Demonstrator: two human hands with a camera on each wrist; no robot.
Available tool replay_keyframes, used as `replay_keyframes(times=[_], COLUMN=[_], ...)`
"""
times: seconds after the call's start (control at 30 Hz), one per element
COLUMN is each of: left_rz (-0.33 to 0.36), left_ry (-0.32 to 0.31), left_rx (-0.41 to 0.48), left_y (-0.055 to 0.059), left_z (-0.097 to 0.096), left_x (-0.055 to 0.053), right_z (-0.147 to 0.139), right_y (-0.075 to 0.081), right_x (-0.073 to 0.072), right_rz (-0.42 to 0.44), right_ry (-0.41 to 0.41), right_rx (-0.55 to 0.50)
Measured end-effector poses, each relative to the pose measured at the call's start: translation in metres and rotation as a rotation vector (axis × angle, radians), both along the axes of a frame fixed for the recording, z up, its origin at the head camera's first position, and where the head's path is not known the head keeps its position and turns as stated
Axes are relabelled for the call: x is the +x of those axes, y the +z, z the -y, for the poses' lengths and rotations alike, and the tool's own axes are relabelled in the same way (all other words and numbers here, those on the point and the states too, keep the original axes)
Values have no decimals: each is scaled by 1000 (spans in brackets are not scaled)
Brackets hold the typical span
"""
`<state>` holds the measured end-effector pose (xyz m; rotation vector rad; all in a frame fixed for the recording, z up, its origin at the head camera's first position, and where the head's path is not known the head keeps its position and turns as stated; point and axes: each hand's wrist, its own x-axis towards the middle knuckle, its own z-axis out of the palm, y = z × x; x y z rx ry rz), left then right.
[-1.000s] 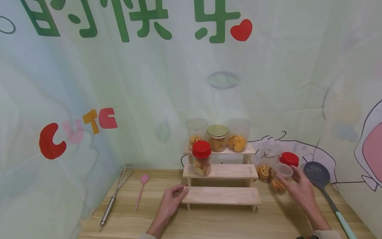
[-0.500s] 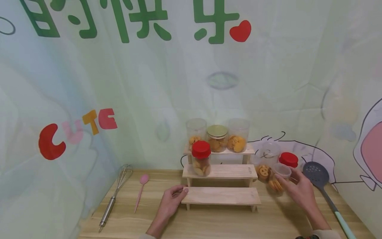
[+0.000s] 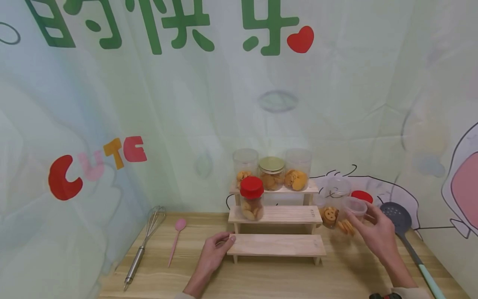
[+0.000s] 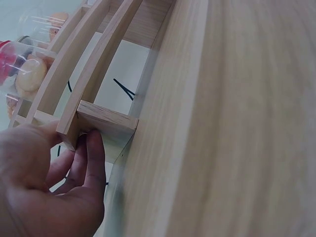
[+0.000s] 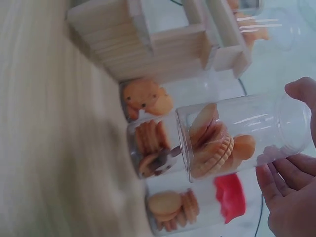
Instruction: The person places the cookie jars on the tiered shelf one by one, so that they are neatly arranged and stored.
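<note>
My right hand [image 3: 375, 234] grips a clear jar [image 5: 222, 143] of cookies near its top and holds it up off the table. In the right wrist view the jar lies sideways across the picture, in front of other jars. My left hand [image 3: 212, 251] pinches the left end of the lowest step of a three-step wooden stand [image 3: 276, 245], thumb on top and fingers underneath. A red-lidded cookie jar [image 3: 252, 199] stands at the left of the middle step. On the top step are a gold-lidded jar [image 3: 272, 172] and two clear jars, one on either side.
Right of the stand, a clear jar [image 3: 330, 214] with chocolate-chip cookies and a jar with a red lid [image 3: 361, 196] stand on the table [image 3: 284, 282]. A grey slotted turner [image 3: 397, 216] lies far right. At left lie a whisk [image 3: 140, 253] and a pink spoon [image 3: 177, 236].
My right hand has raised the cookie jar a little, so it covers more of the red-lidded jar behind. The left hand keeps its hold on the stand.
</note>
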<state>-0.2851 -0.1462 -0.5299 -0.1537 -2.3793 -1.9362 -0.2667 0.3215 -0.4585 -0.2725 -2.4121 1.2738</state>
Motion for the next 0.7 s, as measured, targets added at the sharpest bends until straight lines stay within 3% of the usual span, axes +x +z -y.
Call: replay_keyframes(times=[0.53,0.7], left_rz=[9,18], left_ry=[8,4], left_rx=[13,17], left_y=[0,0], left_z=[-1,-1], left_x=[-1,0], right_z=[34,50], right_y=[38,49], right_x=[16,17], right_rz=[-256,-328], right_ry=[-32,29], right_rx=[46,20])
